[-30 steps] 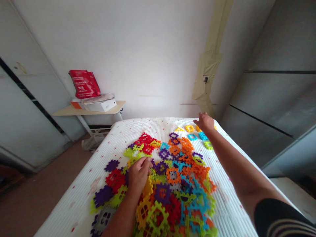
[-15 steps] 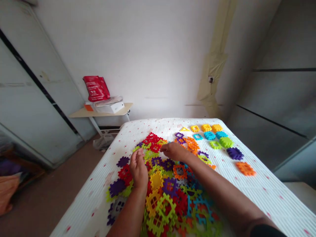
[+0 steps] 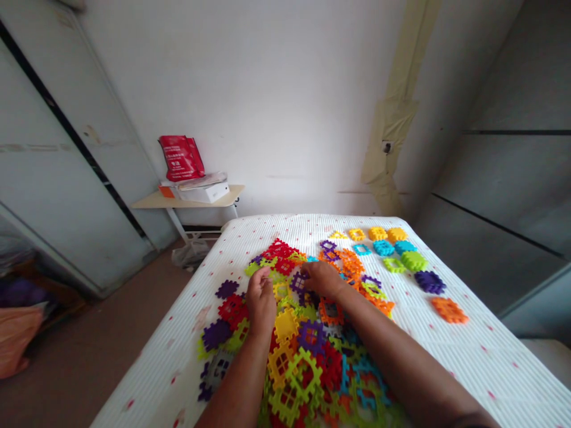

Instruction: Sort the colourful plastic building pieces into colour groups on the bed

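Left hand (image 3: 261,304), fingers bunched, and curled right hand (image 3: 322,280) rest on a heap of colored plastic waffle blocks (image 3: 298,345); any pinch cannot be told. Separate blocks (image 3: 397,249) lie at the upper right of the mattress (image 3: 473,356).

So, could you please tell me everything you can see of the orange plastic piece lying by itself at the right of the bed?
The orange plastic tile is a flat, roughly square piece with toothed, notched edges, and it looks like moulded plastic. It lies flat on the white ribbed bed cover, apart from the main pile. The nearest piece is a purple notched tile, beyond it and not touching. Only the cover appears to touch it. Its centre detail is too small to make out.
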`<state>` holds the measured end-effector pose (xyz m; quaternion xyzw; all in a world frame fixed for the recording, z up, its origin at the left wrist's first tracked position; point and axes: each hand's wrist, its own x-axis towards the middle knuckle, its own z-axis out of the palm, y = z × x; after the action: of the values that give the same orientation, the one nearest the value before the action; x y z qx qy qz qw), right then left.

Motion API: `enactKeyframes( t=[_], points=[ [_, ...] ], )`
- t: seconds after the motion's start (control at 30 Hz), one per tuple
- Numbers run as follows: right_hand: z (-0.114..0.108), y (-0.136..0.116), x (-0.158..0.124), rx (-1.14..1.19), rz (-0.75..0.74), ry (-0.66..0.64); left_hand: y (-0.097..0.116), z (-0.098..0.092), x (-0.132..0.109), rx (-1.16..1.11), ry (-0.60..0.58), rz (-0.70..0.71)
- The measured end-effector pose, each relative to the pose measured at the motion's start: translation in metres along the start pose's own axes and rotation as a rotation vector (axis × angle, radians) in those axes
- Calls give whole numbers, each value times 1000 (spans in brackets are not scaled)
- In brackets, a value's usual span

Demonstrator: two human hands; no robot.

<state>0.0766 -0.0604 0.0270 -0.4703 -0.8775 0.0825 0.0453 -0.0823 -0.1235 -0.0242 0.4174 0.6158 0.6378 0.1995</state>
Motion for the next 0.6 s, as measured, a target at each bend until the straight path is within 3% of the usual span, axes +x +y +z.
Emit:
enactKeyframes(
  t=[0.17,0.37,0.43,0.53,0.6],
  points=[
    [-10,21,0,-106,209,133,2,0,0,67,-31,27],
    [-14,29,-1,-103,222,333,5,-1,-2,111,-55,55],
    [-15,24,-2,-55,111,295,4,-1,-1,117,-51,61],
    [-15,14,-4,-26,-75,106,2,0,-1,128,-47,67],
    [-12,7,-5,-102,-92,6,1,0,0,135,-45,70]
  ],
)
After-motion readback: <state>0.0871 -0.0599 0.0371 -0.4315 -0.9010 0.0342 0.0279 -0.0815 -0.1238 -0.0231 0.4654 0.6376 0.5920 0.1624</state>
